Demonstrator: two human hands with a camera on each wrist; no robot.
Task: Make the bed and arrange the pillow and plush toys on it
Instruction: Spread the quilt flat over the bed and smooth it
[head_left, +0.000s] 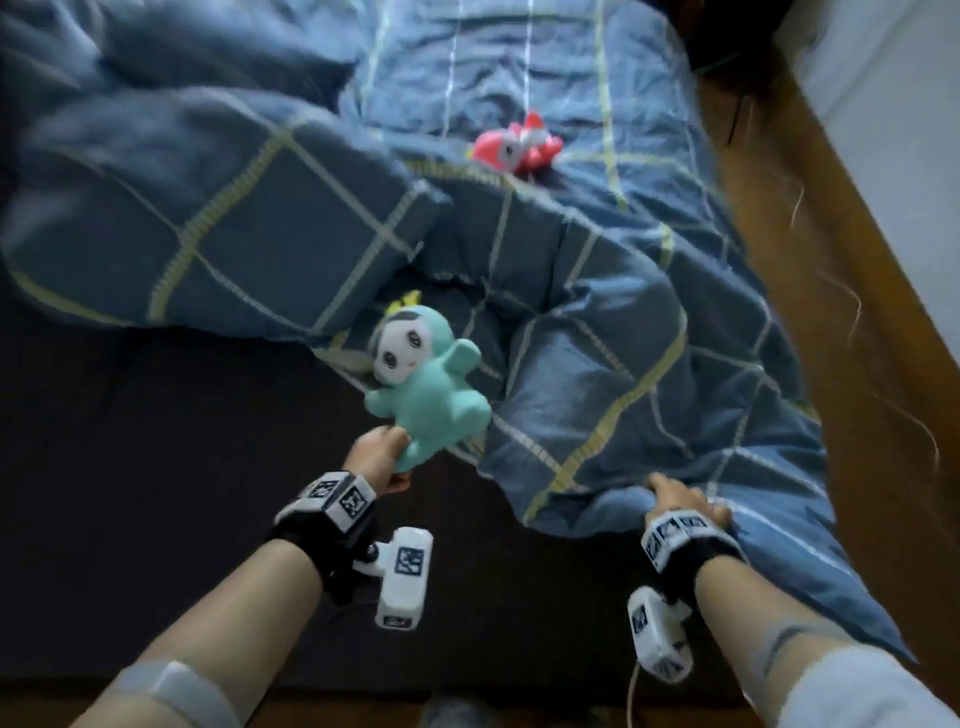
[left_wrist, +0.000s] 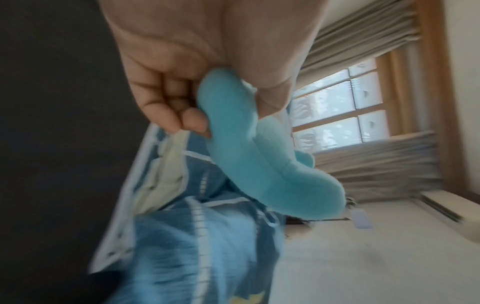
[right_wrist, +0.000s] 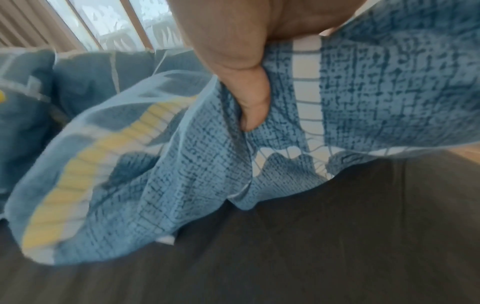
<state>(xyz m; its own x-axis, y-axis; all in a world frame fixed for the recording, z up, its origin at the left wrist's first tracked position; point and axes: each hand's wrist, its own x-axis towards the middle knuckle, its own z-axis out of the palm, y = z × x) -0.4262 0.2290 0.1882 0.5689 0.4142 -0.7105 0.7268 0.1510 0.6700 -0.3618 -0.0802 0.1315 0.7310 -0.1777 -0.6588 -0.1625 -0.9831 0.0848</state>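
Bed (head_left: 156, 467) half-made: my left hand (head_left: 376, 457) grips teal plush (head_left: 426, 389), right hand (head_left: 685, 504) clutches duvet (head_left: 623, 364); I'd park plush beside pillow (head_left: 208, 218) first.

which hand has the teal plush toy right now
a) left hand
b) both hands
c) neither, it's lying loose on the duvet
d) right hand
a: the left hand grips the teal plush toy by its lower end, fingers curled round it in the left wrist view, while the right hand holds the blue checked duvet.
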